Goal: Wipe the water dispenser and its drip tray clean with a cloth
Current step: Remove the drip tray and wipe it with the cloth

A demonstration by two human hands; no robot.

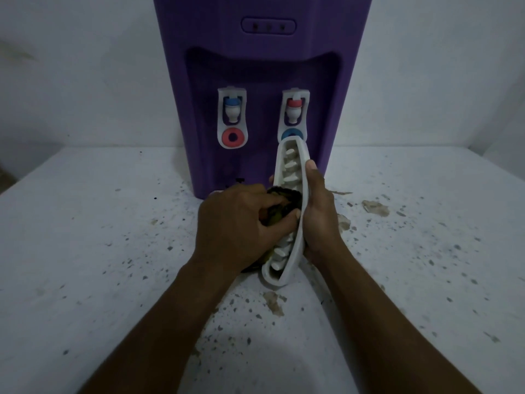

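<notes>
At centre frame, the drip tray [290, 177] is being held on end, the right hand [321, 214] wrapping its rim, the left hand [238, 223] clutching a dark cloth [282, 194] against the slats; short strokes between ribs should serve best, water dispenser [261, 81] standing just behind.

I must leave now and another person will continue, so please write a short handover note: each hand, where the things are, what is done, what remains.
Left hand: grips the cloth and presses it against the grille of the drip tray.
Right hand: holds the drip tray on edge above the counter, in front of the water dispenser.
Done: the tray is off the dispenser and the wiping is under way.
Left: finish the tray and refit it. Whether the dispenser body is already wiped cannot be told.
</notes>
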